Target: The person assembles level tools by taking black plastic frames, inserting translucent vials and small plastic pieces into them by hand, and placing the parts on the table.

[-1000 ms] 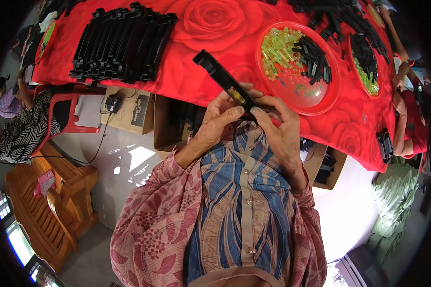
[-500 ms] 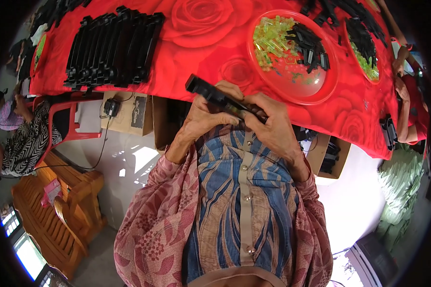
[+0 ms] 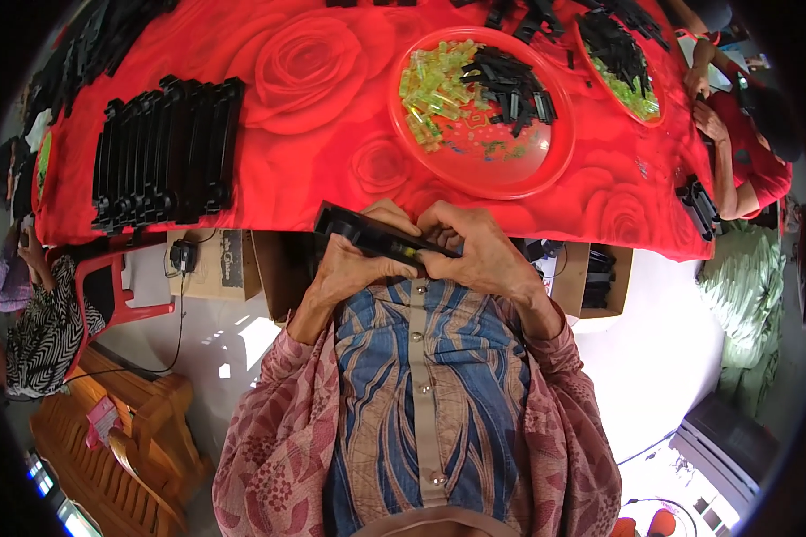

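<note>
Between my hands, just off the table's near edge, is a long black plastic part (image 3: 360, 233), tilted with its left end higher. My left hand (image 3: 342, 276) wraps round it, thumb along the near side. My right hand (image 3: 485, 255) pinches at its right end, and its fingers cover that end. A small yellowish spot shows on the part near the right fingertips. Beyond my hands stands a round red tray (image 3: 533, 179) holding yellow-green clear tubular pieces (image 3: 430, 85) and small black strips (image 3: 515, 94).
A row of similar black parts (image 3: 166, 157) lies at left on the red rose-patterned tablecloth (image 3: 309, 134). A second tray (image 3: 658, 118) stands at far right, near a person in red (image 3: 766, 174). Cardboard boxes (image 3: 611, 309) sit under the table; a wooden bench (image 3: 107, 456) is lower left.
The view has shifted, so the table things appear further left and the nearer ones lower. The black part is somewhat more level, still held in both hands.
</note>
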Available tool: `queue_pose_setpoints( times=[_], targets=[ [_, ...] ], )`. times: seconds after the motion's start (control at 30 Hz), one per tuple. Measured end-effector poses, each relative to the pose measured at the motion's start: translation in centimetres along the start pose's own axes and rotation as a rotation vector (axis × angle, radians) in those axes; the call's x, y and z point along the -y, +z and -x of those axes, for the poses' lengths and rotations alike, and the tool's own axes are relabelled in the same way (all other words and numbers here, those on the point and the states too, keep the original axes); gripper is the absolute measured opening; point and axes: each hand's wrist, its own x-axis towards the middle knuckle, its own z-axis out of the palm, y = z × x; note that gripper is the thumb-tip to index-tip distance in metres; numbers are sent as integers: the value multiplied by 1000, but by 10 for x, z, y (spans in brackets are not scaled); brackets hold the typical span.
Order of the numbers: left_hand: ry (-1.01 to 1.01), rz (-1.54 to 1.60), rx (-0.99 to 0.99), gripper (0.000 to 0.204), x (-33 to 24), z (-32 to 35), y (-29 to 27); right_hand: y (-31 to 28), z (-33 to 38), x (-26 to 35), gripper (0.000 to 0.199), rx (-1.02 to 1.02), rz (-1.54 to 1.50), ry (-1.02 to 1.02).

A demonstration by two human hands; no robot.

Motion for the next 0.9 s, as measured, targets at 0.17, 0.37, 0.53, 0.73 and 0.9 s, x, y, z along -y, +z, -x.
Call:
queue_pose_setpoints(
  times=[0.17,0.37,0.53,0.73,0.9],
  targets=[
    [-108,88,25,38,6,3,10,-12,9,-5,26,73,-15,-47],
    [-91,23,62,38,4,-1,19,-18,16,-3,36,110,24,21],
    [-113,96,48,34,4,-5,20,-33,16,-2,38,32,56,-256],
    [-104,345,-76,31,9,0,18,-89,-5,-24,20,-534,72,-16],
    [-60,448,-161,38,12,8,15,-97,-34,-37,19,-895,447,40]
  ],
)
